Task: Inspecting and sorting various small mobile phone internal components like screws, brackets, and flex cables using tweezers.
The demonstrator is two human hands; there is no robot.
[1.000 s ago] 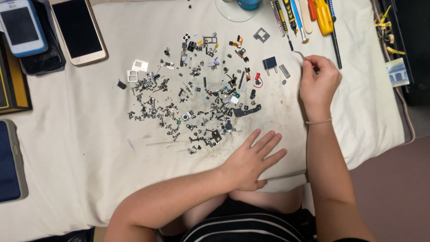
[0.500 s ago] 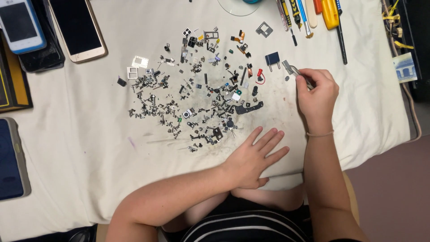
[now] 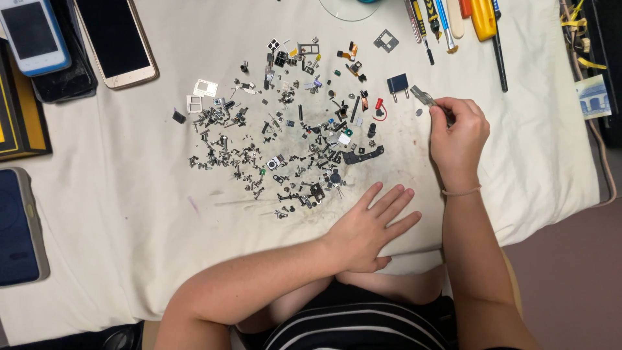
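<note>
Your right hand point(image 3: 459, 137) has its fingertips pinched together on tweezers point(image 3: 429, 102), whose tips poke out past your fingers toward the pile of small metal parts point(image 3: 285, 136). Your left hand point(image 3: 368, 228) lies flat on the white cloth point(image 3: 129, 214), fingers spread apart and holding nothing, its fingertips just short of the pile's near edge.

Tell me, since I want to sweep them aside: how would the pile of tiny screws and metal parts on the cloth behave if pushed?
The pile of tiny screws and metal parts lies loose and scattered, so it would probably spread rather than move as one. The pieces look very small, so likely light. The white cloth looks soft and may snag them; round screws might roll.
</note>
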